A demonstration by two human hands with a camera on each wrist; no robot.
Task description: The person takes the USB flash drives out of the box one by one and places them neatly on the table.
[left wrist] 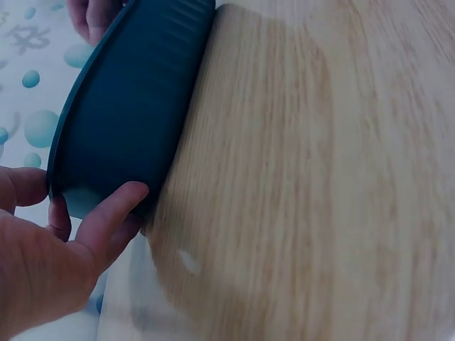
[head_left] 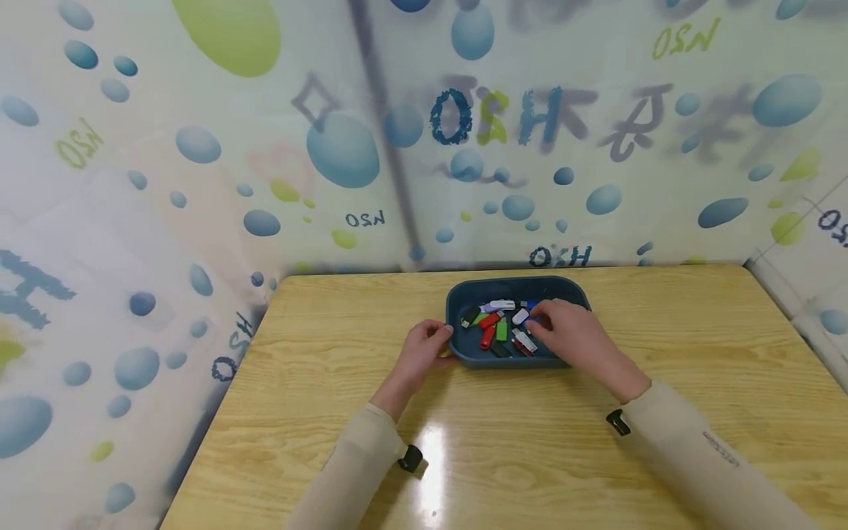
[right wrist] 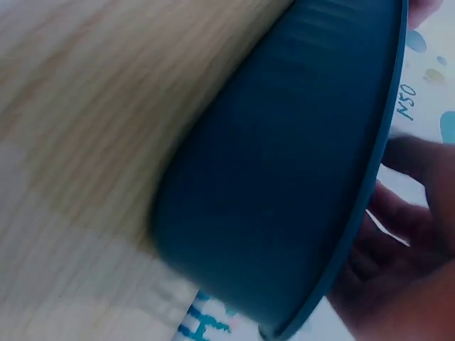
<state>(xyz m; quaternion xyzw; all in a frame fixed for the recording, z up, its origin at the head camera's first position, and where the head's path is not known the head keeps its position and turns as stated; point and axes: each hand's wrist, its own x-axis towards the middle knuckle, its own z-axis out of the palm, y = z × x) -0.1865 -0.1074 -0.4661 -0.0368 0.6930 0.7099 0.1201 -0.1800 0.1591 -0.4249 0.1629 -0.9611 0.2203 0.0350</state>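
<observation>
A dark blue-green plastic bin stands on the table, holding a loose pile of USB flash drives, among them a red one, a green one and a white one. My left hand grips the bin's left end, thumb at the rim and fingers lower on the wall, as the left wrist view also shows. My right hand reaches over the right side, its fingertips down by a blue drive; I cannot tell whether they pinch it. In the right wrist view the bin's wall hides those fingertips.
The wooden table extends around the bin, its back edge close to a wall covering printed with drops and letters. A dark strap end hangs at the left sleeve, another at the right.
</observation>
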